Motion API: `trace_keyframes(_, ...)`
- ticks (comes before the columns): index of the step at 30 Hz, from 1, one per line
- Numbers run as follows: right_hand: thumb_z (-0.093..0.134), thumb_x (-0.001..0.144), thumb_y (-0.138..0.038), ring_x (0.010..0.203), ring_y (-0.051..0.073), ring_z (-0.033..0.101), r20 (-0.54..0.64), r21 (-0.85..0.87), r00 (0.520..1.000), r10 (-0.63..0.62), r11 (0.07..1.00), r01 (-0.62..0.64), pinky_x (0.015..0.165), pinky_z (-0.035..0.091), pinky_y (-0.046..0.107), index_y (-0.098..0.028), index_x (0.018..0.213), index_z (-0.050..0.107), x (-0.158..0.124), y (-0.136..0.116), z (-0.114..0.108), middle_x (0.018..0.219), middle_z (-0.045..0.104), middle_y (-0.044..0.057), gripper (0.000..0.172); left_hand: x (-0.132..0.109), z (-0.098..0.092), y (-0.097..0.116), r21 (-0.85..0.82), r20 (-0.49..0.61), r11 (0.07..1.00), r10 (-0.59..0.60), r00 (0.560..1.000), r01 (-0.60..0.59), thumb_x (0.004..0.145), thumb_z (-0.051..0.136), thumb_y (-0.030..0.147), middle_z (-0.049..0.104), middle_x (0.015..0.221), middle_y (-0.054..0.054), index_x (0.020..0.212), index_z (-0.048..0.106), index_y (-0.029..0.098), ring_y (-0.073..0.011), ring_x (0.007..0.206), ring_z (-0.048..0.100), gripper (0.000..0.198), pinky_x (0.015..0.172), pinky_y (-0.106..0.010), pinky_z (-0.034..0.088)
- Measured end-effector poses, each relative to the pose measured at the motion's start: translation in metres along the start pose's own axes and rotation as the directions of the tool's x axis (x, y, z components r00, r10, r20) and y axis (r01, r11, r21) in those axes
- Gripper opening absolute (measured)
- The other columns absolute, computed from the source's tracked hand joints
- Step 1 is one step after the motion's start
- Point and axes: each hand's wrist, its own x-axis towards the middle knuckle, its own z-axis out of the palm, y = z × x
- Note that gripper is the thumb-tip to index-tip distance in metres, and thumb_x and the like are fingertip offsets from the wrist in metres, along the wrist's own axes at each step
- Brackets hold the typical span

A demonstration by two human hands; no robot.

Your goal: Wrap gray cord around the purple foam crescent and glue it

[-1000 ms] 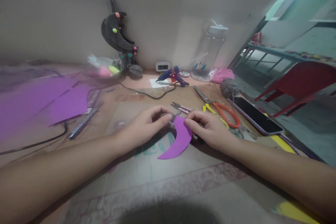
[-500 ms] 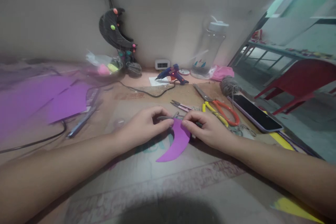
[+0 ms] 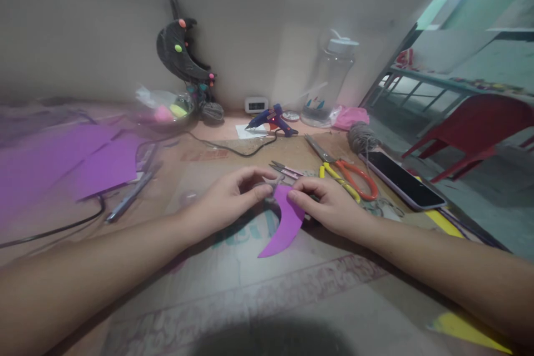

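Count: left hand [image 3: 227, 200] plus right hand [image 3: 329, 206] = 2. Crescent [image 3: 286, 228] x1, glue gun [image 3: 271, 118] x1, phone [image 3: 403, 181] x1, jar [image 3: 329, 83] x1, chair [image 3: 479, 122] x1.

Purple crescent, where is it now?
Head view: the purple crescent lies at table centre, top tip between left hand and right hand, near small scissors.

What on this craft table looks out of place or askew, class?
The blue glue gun near the wall glows red, seemingly on, while the right hand pinches the purple crescent. The phone lies close to the table's right edge.
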Motion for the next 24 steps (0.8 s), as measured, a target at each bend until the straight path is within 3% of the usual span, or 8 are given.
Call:
trace_keyframes(7,0.052,0.09,-0.033,0.061,0.011,0.052,-0.002,-0.045,1.0,-0.01,0.999,0.01,0.06,0.038,0.024,-0.017,0.068,0.058,0.0002,-0.0008,-0.0006,0.064,0.058,-0.002,0.027,0.0003,0.0005,-0.0008,0.069,-0.007,0.995,0.067,0.998,-0.066,0.088,0.059,0.035,0.071,0.098,-0.002,0.104,0.069,0.025,-0.0156,0.084,0.063,0.022,0.074,-0.026,0.048)
trace_keyframes(15,0.052,0.09,-0.033,0.063,0.011,0.052,0.006,-0.075,1.0,-0.03,0.997,0.03,0.061,0.038,0.023,-0.017,0.071,0.059,0.0001,-0.0001,-0.0013,0.067,0.057,-0.002,0.026,0.0012,-0.0018,0.0002,0.028,0.02,1.0,0.004,1.0,-0.005,0.088,0.059,0.033,0.071,0.095,0.0,0.1,0.069,0.024,-0.0147,0.084,0.063,0.018,0.075,-0.025,0.047)
trace_keyframes(24,0.052,0.09,-0.031,0.064,0.011,0.05,0.04,-0.099,0.997,-0.071,0.992,0.075,0.06,0.036,0.022,-0.017,0.073,0.06,0.0016,0.0004,-0.0015,0.067,0.057,-0.002,0.024,0.003,-0.0005,-0.0049,-0.059,-0.006,0.998,-0.027,1.0,0.027,0.085,0.063,0.033,0.067,0.09,0.0,0.111,0.061,0.022,-0.0125,0.076,0.061,0.029,0.066,-0.024,0.046)
